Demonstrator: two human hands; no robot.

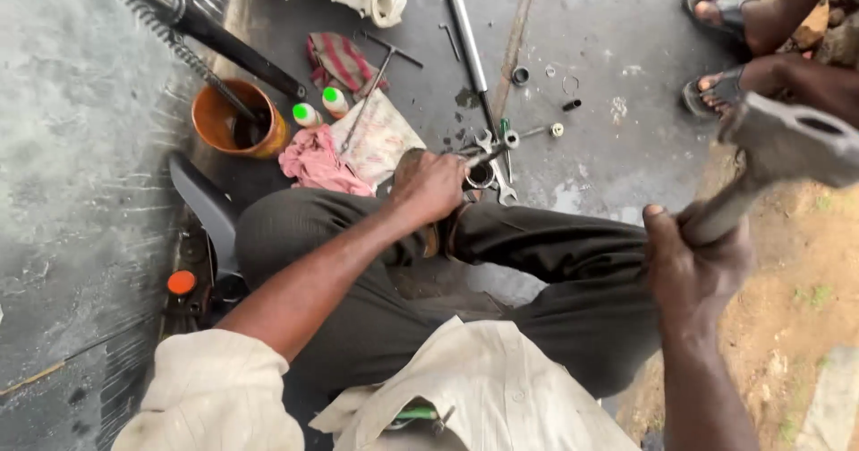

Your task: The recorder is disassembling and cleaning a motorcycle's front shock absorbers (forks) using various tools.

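Observation:
My left hand (429,185) is closed around a metal tool or wrench (488,154) that sits over a small round metal part (480,175) on the concrete floor, between my knees. My right hand (693,263) grips the wooden handle of a heavy hammer, whose steel head (792,142) is raised at the right, level with my knee. Another wrench (504,187) lies beside the round part. I am crouched in dark trousers and a pale shirt.
An orange bowl of dark liquid (234,120), two green-capped bottles (320,106), pink and striped rags, a long steel tube (465,30), a spring rod and small loose rings lie on the floor ahead. Another person's sandalled feet (725,48) stand at the upper right.

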